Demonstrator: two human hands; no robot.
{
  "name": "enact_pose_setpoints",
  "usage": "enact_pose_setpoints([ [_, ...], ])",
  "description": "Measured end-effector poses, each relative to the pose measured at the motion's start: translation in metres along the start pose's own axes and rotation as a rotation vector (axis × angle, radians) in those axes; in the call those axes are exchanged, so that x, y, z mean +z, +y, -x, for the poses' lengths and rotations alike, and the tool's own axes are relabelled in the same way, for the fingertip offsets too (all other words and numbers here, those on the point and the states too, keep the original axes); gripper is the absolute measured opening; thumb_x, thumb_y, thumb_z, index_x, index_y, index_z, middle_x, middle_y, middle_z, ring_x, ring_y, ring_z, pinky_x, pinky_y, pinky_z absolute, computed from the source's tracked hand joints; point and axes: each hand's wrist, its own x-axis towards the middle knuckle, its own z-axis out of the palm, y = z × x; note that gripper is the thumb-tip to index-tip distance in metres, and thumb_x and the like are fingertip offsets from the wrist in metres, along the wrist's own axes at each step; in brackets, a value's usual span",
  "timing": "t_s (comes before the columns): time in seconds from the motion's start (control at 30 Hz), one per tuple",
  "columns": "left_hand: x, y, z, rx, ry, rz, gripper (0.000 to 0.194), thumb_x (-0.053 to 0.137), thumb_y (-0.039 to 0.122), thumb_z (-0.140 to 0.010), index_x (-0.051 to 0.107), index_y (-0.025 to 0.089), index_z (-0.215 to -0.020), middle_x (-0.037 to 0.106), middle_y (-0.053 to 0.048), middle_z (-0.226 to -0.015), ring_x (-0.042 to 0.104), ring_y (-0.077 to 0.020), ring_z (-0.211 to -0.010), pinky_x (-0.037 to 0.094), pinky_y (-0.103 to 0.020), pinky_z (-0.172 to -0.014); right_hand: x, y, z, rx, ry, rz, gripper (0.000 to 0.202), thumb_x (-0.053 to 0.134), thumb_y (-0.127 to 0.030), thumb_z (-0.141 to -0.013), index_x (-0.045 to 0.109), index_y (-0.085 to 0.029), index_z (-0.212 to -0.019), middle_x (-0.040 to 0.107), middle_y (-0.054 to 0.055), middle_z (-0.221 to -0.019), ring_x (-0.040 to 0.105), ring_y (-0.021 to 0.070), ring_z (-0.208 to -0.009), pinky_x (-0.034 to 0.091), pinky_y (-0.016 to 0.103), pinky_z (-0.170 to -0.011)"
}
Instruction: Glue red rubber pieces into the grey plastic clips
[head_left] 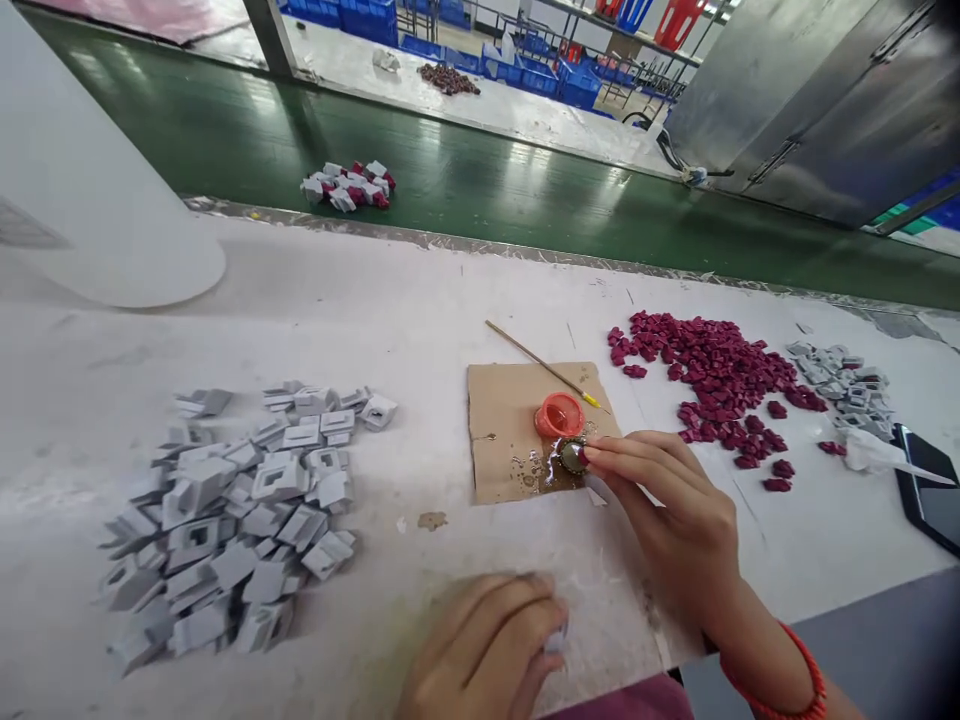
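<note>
My right hand [667,505] reaches onto a brown cardboard sheet [501,420], its fingertips pinching a small red piece at a metal bottle cap [573,457] surrounded by glue smears. An orange plastic cap [558,414] sits just behind it. A thin wooden stick [541,365] lies across the cardboard's far corner. My left hand [484,650] rests near the table's front edge, fingers curled around a small grey plastic part [554,640]. A large pile of grey plastic parts [240,510] lies to the left.
A heap of small dark red pieces [712,385] and a few grey parts [844,380] lie at the right, beside a black phone [930,495]. A green conveyor belt [465,185] runs behind, carrying assembled red-and-grey parts [349,186]. A white curved object [82,190] stands far left.
</note>
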Motion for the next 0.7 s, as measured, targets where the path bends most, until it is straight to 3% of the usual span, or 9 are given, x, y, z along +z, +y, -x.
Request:
enact_pose_setpoints([
  [0.1,0.000,0.001,0.005,-0.099,-0.029,0.030,0.018,0.058,0.016,-0.092,0.061,0.019,-0.109,0.072,-0.002,-0.106,0.067,-0.0102,-0.100,0.050,-0.013,-0.094,0.000,0.000,0.001,0.014,-0.006,0.030,0.022,0.059,-0.005,-0.091,0.066,-0.021,-0.104,0.068,0.002,-0.101,0.058,0.0187,-0.091,0.050,0.033,-0.079],
  [0.2,0.002,0.004,0.007,-0.111,-0.013,0.011,0.022,0.061,0.021,-0.091,0.061,0.018,-0.113,0.072,-0.002,-0.104,0.067,-0.0089,-0.098,0.049,-0.010,-0.094,0.001,0.000,0.001,0.022,-0.010,0.053,0.022,0.061,-0.004,-0.090,0.067,-0.020,-0.103,0.068,0.002,-0.102,0.057,0.0184,-0.090,0.050,0.033,-0.079],
  [0.47,0.006,0.011,-0.001,-0.109,0.094,-0.124,0.020,0.066,0.017,-0.087,0.065,0.014,-0.106,0.073,-0.002,-0.094,0.061,-0.0158,-0.087,0.050,-0.024,-0.086,-0.001,-0.001,0.001,0.044,0.030,-0.008,0.026,0.063,0.000,-0.087,0.067,-0.020,-0.102,0.068,0.002,-0.101,0.059,0.0181,-0.092,0.048,0.034,-0.082],
  [0.63,0.007,0.013,-0.002,-0.162,0.096,-0.074,0.015,0.064,0.016,-0.088,0.064,0.012,-0.103,0.071,-0.001,-0.090,0.059,-0.0155,-0.085,0.047,-0.026,-0.085,-0.009,-0.028,0.014,0.280,0.072,-0.334,0.024,0.063,-0.004,-0.088,0.067,-0.022,-0.104,0.066,0.001,-0.102,0.062,0.0157,-0.093,0.053,0.028,-0.081],
  [0.7,0.008,0.015,-0.002,-0.217,0.115,-0.042,0.015,0.065,0.017,-0.088,0.065,0.013,-0.102,0.070,-0.001,-0.090,0.056,-0.0166,-0.085,0.046,-0.027,-0.085,-0.010,-0.041,0.024,0.361,0.026,-0.463,0.022,0.061,-0.007,-0.090,0.066,-0.023,-0.105,0.066,0.001,-0.101,0.063,0.0143,-0.090,0.056,0.024,-0.077],
])
